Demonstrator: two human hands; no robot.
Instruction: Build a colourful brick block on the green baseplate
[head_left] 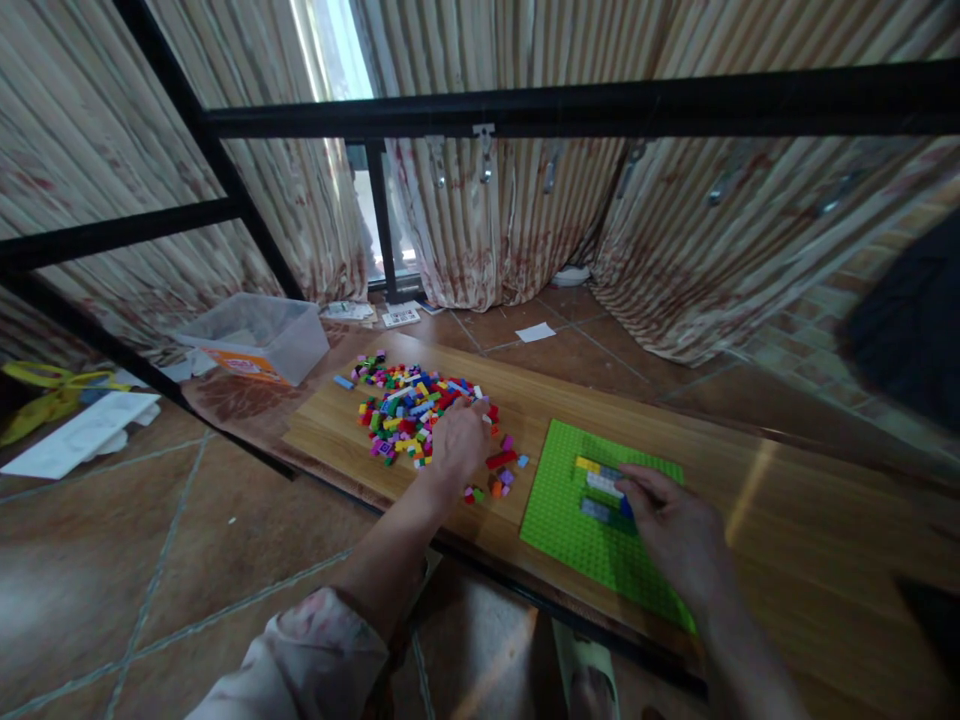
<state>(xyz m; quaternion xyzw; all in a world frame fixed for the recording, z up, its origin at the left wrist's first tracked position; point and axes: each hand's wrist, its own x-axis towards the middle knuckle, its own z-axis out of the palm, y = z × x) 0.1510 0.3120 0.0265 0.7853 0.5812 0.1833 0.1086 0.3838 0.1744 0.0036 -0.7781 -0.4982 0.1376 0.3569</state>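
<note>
Table (810,510): wood-grained top, long axis from upper left to lower right of the view.

Baseplate (555,520): green, studded, lying flat on the table right of the middle; upper edge slopes down to the right, much in line with the table.

Bricks on the baseplate: yellow brick (587,465), white brick (602,485) and grey-blue brick (595,510), in roughly parallel rows, long axes left to right with the right ends slightly lower; blue brick (626,508) beside the thumb, its direction partly hidden.

Right hand (667,515): over the baseplate, thumb and forefinger brought together at the right ends of the rows; cannot tell whether a brick is pinched.

Left hand (461,437): fingers bent down into the right side of the brick pile (409,405), mixed colours; cannot tell whether anything is grasped.

Red brick (501,459): between pile and baseplate, long axis left to right, right end tipped upward in view.

Plastic box (296,345): translucent, orange label, beyond the table's left end.
</note>
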